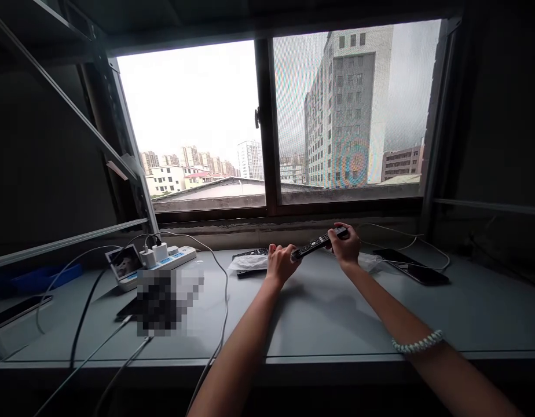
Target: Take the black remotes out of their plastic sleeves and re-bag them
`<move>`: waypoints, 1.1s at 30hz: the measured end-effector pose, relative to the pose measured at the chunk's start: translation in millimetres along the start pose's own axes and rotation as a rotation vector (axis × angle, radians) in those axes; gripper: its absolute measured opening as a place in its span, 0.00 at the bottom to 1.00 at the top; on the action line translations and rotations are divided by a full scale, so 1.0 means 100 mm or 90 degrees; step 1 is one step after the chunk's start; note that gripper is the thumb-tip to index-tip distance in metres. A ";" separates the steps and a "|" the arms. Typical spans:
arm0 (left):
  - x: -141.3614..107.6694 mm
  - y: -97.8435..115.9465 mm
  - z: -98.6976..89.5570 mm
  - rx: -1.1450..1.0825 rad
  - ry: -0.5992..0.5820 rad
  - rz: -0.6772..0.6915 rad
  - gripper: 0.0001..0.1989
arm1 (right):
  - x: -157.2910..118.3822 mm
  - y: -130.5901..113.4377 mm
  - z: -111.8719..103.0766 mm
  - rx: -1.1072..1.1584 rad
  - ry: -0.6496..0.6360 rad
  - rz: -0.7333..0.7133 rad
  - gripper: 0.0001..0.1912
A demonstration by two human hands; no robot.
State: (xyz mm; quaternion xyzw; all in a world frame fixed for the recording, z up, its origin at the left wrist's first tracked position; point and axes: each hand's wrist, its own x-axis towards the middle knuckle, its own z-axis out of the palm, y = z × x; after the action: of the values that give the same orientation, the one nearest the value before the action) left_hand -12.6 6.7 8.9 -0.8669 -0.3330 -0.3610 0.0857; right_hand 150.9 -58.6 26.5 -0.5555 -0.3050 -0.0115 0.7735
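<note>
Bare forearms (241, 347) rise from the bottom edge; at centre, the left hand (281, 264) and right hand (347, 248) have fingers curled round opposite ends of a slim, tilted black remote (316, 243) with light buttons. Beyond: bag (249, 263) centre-left on the bench (337, 324), phone (417, 271) right, power strip (187, 255) left.

Right at the grip, we have the left hand (280, 262) covering one end of the black remote (314, 245), the right hand (346, 248) masking part of the other; the button markings, too small for us to read; just left of the grip, plastic wrap (248, 263) half-hiding a dark keypad (244, 273); farther left, coarse pixels blotting things out; below, both forearms (252, 324) cut off by the bottom edge.
</note>
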 end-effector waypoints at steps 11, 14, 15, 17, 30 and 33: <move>0.00 -0.04 0.06 -0.026 -0.030 -0.005 0.19 | 0.00 0.04 0.02 -0.016 -0.018 0.003 0.18; -0.01 -0.02 0.03 -0.038 -0.040 0.005 0.23 | -0.01 0.02 0.02 -0.041 -0.028 -0.017 0.16; -0.01 -0.01 0.03 -0.043 -0.040 0.006 0.24 | -0.02 0.02 0.02 -0.051 -0.028 -0.028 0.15; -0.02 0.00 0.03 -0.053 -0.036 0.009 0.25 | -0.04 0.00 0.02 -0.069 -0.023 -0.053 0.14; -0.01 0.07 -0.04 -0.116 0.055 -0.009 0.27 | -0.21 -0.16 0.02 0.043 -0.307 -0.085 0.14; -0.01 0.08 -0.07 -0.112 0.066 -0.008 0.27 | -0.23 -0.17 0.03 0.093 -0.382 -0.025 0.14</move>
State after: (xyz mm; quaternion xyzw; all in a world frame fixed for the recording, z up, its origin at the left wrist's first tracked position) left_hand -11.9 -2.4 14.2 -0.8489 -0.3009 -0.4338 0.0243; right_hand 124.5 -69.7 30.5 -0.4709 -0.5303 0.1597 0.6867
